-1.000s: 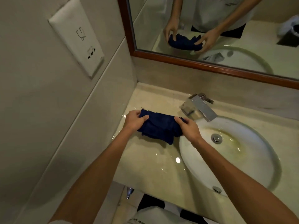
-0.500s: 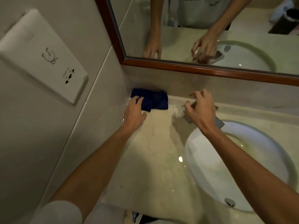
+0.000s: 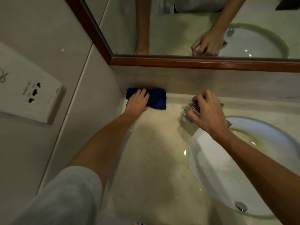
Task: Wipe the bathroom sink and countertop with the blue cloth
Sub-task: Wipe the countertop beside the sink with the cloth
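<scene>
The blue cloth (image 3: 154, 99) is now lying folded in the far left corner of the table (image 3: 154, 159), tight against the backsplash and just beside the side wall; a second ago both hands were bunching it out in the open, near the sink (image 3: 227, 168); half a second ago it was already reaching that corner. The left hand (image 3: 138, 103) is pressing down on the cloth's left part with the fingers spread fairly flat over it, not pinching it; the right part of the cloth is showing bare. The right hand (image 3: 206, 111) is no longer touching the cloth; it is reaching over the faucet (image 3: 189, 115) with the fingers curled around the chrome body, seemingly gripping it, though the handle itself is hidden under the palm.

In my judgement this is meaning that the wiping proper is beginning at the back corner, one-handed, while the other hand is steadying on, or perhaps working, the tap; the table is glistening with wet patches toward the front, and the sink bowl is looking untouched, so most of the task is remaining.
</scene>
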A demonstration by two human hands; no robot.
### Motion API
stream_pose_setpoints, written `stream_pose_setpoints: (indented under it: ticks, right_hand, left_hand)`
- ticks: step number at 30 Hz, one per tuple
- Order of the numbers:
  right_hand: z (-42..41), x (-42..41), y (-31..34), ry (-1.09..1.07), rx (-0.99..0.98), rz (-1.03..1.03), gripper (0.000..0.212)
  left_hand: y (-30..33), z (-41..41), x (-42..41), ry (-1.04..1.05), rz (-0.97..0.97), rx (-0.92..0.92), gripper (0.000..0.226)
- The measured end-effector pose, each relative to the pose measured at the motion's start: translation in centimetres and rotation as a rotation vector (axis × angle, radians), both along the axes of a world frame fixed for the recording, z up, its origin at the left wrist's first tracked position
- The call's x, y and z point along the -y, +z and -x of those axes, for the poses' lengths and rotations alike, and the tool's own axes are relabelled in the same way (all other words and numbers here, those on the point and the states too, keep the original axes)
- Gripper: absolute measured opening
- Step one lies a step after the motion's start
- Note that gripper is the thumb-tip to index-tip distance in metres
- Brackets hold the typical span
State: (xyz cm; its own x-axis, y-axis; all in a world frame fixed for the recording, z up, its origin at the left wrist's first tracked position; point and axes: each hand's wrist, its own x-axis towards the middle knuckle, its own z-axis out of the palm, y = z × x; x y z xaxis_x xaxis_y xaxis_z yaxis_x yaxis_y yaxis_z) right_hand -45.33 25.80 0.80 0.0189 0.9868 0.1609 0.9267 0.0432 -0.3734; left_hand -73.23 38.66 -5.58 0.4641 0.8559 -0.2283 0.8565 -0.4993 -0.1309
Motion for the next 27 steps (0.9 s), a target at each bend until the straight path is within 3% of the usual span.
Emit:
stream_pose_setpoints:
  ticks: [4,8,14,16,21,24,27]
  right_hand:
    - [0.0,-0.1,0.0,-0.007,-0.011,0.004,0.035]
    - [0.1,0.0,0.2,-0.016,-0.019,0.033,0.038]
    - [0.3,0.1,0.6,-0.025,-0.028,0.046,0.04]
    - [0.3,0.1,0.6,-0.025,-0.031,0.052,0.041]
    - [0.2,0.0,0.4,-0.019,-0.028,0.059,0.041]
    - [0.1,0.0,0.4,-0.019,-0.023,0.05,0.039]
    - [0.2,0.0,0.4,-0.009,-0.025,0.045,0.038]
  left_hand:
    - [0.6,0.0,-0.4,0.007,0.018,0.058,0.048]
    - [0.8,1.8,-0.1,-0.03,0.021,0.192,0.059]
    - [0.9,0.2,1.4,0.052,-0.032,0.504,0.055]
    - [1.2,-1.7,1.9,0.02,-0.002,0.529,0.059]
    - [-0.6,-5.0,3.7,-0.197,0.032,0.421,0.037]
    - [0.1,-4.1,4.4,-0.172,-0.009,0.515,0.049]
    - [0.4,-1.7,4.2,0.04,-0.04,0.598,0.068]
